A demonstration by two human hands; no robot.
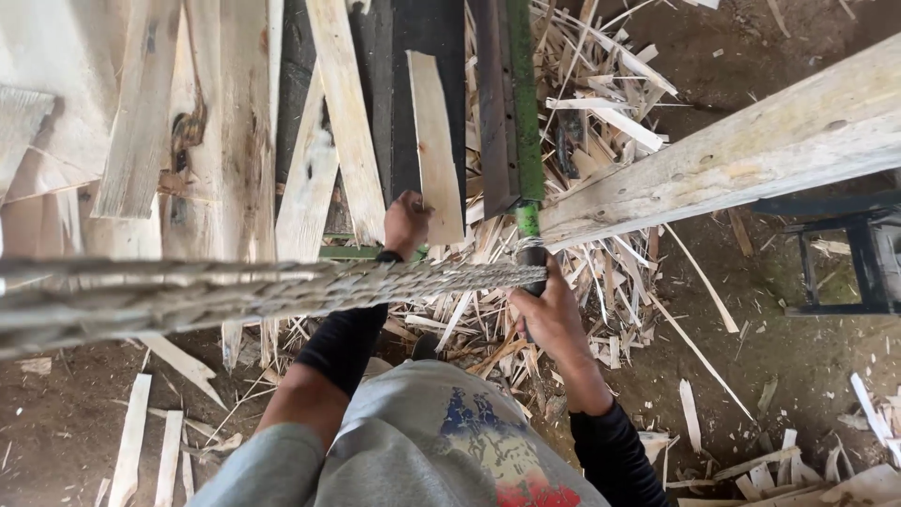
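Splitting step under way: left hand (405,223) pinches 1 pale wood slat (437,150) upright at the blade bed, right hand (549,314) closed around the green-handled lever (527,218); next likely needs a steady pull.

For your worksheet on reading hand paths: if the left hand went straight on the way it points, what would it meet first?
The left hand already touches the lower end of the short plank; going on up the picture it would run along that plank. Depth is unclear.

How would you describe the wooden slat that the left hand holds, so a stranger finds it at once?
Start at the long green metal lever. Just left of it, on the dark machine bed, a short pale wooden slat stands alone, the left hand pinching its lower end.
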